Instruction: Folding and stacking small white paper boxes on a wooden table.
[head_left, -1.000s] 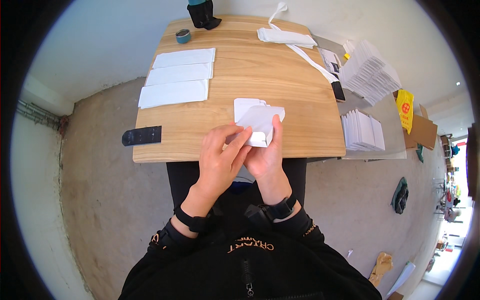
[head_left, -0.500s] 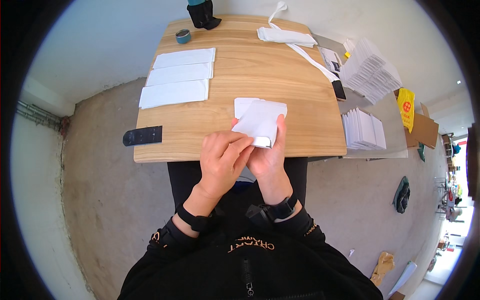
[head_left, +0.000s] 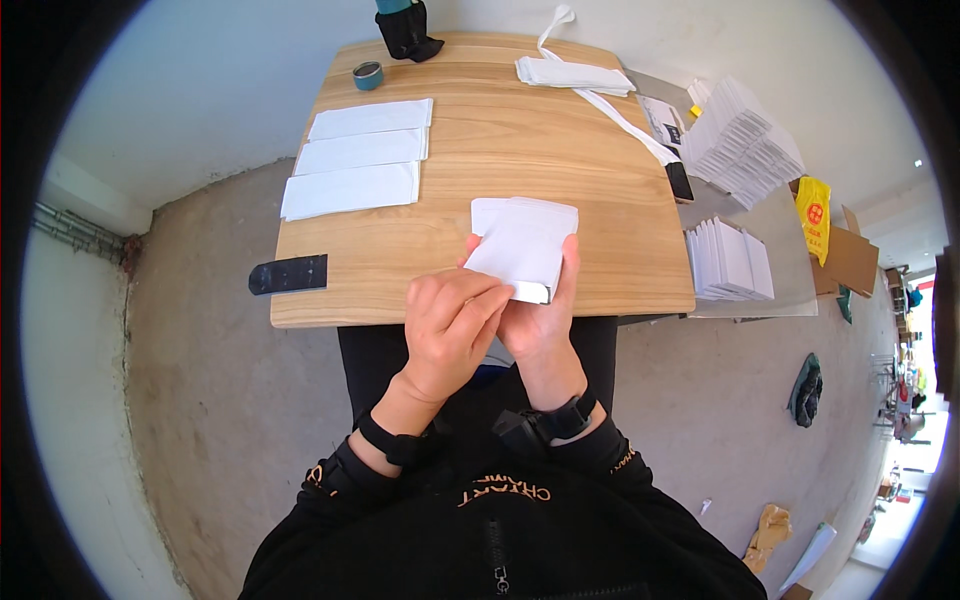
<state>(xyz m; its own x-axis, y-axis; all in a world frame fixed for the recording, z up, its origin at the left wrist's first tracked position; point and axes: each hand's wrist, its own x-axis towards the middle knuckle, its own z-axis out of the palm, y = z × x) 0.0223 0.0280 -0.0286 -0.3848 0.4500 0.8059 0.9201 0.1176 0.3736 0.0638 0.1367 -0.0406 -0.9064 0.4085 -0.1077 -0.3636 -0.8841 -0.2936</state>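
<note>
Just above the table's near edge, I hold a small stack of folded white paper (head_left: 520, 243). My right hand (head_left: 537, 320) cradles it from below, the thumb along its right side and fingertips showing at its left. At the lower end, a narrow strip is turned up, with a dark edge at its right corner. My left hand (head_left: 445, 325) has its fingers bent together at the lower left corner of the paper, pinching it. Some of those fingertips are hidden behind the strip.
Three white paper bundles (head_left: 361, 153) lie at the table's (head_left: 480, 130) left, above a black flat strip (head_left: 289, 274). A teal tin (head_left: 367, 75) stands farther back. White strips (head_left: 625, 119) cross beneath another bundle (head_left: 575, 75). Paper stacks (head_left: 728, 258) fill a side table at right.
The upper sheets of the stack have shifted into a squarer line. My left fingers remain at the lower corner, moved only slightly.
</note>
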